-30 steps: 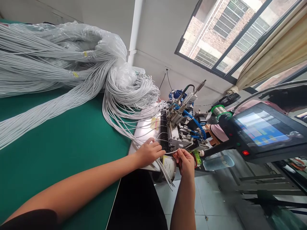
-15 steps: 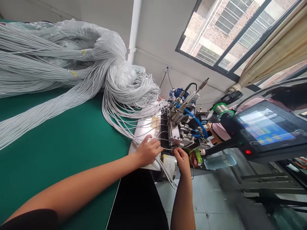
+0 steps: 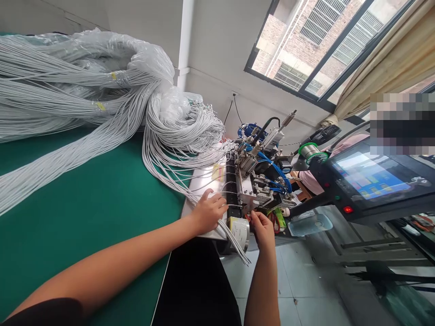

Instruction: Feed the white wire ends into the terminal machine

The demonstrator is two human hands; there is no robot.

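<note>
My left hand curls over a bunch of thin white cables at the machine's near edge. Their loose ends stick out below the hand and point down to the right. Beside the machine's front corner, my right hand is closed in a pinch; what lies between its fingertips, if anything, is too small to tell. Single cables run across a white plate into the black strip of the bench machine. Just left of my right hand sits a roll-shaped part with a pale label.
Large bundles of white cable, partly wrapped in clear plastic, lie over the green table. To the right are a touchscreen, a green-rimmed wire spool, and a clear plastic tray. Another person sits behind the screen.
My right hand has shifted slightly right and down, away from the black strip. My left hand stays on the cables, its fingers a little farther from the machine. The view has turned slightly.
</note>
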